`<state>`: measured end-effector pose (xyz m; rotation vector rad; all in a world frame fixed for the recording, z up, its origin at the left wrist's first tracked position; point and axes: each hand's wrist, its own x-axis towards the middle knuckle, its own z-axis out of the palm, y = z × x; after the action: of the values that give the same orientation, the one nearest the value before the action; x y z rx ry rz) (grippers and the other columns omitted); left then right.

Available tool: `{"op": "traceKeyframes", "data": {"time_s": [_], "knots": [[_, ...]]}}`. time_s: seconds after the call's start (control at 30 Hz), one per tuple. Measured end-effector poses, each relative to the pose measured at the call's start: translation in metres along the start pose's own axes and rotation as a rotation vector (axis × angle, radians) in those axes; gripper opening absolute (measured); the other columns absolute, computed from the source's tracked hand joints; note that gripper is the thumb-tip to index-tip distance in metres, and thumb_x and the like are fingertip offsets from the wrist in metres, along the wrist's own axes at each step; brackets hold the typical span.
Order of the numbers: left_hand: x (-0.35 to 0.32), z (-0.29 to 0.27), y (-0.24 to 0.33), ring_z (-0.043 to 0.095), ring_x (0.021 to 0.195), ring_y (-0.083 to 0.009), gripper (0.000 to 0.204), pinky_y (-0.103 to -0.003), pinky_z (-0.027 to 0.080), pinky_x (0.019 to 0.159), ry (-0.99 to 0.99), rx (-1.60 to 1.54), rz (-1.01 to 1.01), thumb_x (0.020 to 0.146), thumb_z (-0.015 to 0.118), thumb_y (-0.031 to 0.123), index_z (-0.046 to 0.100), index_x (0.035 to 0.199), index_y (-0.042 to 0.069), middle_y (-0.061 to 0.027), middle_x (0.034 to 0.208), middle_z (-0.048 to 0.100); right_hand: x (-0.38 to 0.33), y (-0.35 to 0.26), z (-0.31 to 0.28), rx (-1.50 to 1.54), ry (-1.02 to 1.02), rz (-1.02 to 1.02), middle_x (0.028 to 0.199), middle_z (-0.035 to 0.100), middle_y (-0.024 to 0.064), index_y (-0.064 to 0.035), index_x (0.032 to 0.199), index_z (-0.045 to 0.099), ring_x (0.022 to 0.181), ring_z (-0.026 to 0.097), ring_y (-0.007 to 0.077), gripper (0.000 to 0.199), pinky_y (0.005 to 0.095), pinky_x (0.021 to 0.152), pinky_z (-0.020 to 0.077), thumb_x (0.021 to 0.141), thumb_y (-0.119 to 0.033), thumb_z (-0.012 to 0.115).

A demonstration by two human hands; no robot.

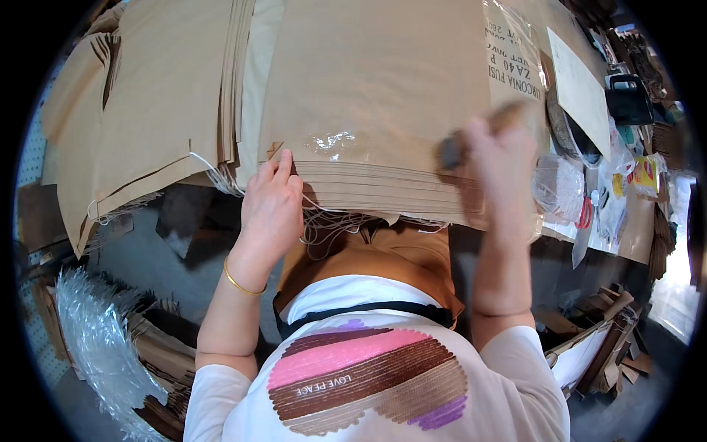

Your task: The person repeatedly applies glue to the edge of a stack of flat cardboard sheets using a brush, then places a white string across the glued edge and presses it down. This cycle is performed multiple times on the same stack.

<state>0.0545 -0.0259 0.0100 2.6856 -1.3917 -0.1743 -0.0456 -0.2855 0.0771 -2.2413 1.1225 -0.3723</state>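
A stack of brown paper bags lies on the table before me, its near edges fanned out in thin steps. My left hand rests at the stack's near left corner, forefinger stretched out and pressing beside a small folded paper corner. Over the near right part of the stack, my right hand is smeared by motion. It grips what looks like a brush with a wooden handle, its dark end pointing left. A shiny wet-looking patch lies on the top bag. White strings hang from the near edge.
Another bag pile with strings lies on the left. To the right are a white board over a round container, a clear plastic bundle, red-handled scissors and a knife blade. Below stand clear plastic strands and paper scraps.
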Motion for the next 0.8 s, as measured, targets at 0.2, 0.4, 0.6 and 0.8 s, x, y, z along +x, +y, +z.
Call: {"op": "traceKeyframes", "data": {"time_s": [0.2, 0.4, 0.6, 0.8], "knots": [[0.0, -0.002, 0.004, 0.05, 0.108, -0.0364, 0.007, -0.042, 0.043, 0.091, 0.052, -0.01, 0.009, 0.077, 0.06, 0.002, 0.055, 0.077, -0.003, -0.0239, 0.129, 0.05, -0.009, 0.083, -0.081, 0.614, 0.336, -0.023, 0.066, 0.056, -0.0012, -0.0022, 0.077, 0.067, 0.057, 0.046, 0.0061, 0.011, 0.0216, 0.053, 0.0355, 0.083, -0.009, 0.061], [0.006, -0.006, 0.007, 0.049, 0.11, -0.037, 0.007, -0.042, 0.042, 0.093, -0.015, -0.004, -0.008, 0.076, 0.06, 0.002, 0.055, 0.076, -0.004, -0.0246, 0.13, 0.049, -0.017, 0.07, -0.031, 0.534, 0.269, -0.155, 0.075, 0.064, 0.0018, -0.0018, 0.081, 0.068, 0.069, 0.057, 0.008, 0.008, 0.0242, 0.065, 0.0459, 0.079, -0.008, 0.071], [0.001, -0.006, 0.013, 0.048, 0.112, -0.0385, 0.007, -0.043, 0.041, 0.095, 0.005, 0.008, -0.035, 0.078, 0.06, 0.001, 0.055, 0.078, -0.004, -0.0251, 0.13, 0.048, 0.0, 0.167, -0.128, -0.312, 0.49, -0.462, 0.085, 0.063, 0.0112, -0.0005, 0.101, 0.067, 0.074, 0.061, 0.0211, 0.018, 0.0295, 0.071, 0.0476, 0.083, -0.001, 0.065], [-0.007, -0.019, 0.022, 0.051, 0.104, -0.0362, 0.006, -0.039, 0.042, 0.091, 0.054, -0.208, 0.071, 0.082, 0.056, -0.001, 0.05, 0.082, -0.004, -0.0212, 0.12, 0.053, -0.021, 0.247, -0.136, -0.636, 0.185, -0.433, 0.099, 0.061, 0.0135, -0.007, 0.115, 0.062, 0.095, 0.059, 0.031, 0.044, 0.0376, 0.081, 0.0482, 0.074, 0.007, 0.058]]}}
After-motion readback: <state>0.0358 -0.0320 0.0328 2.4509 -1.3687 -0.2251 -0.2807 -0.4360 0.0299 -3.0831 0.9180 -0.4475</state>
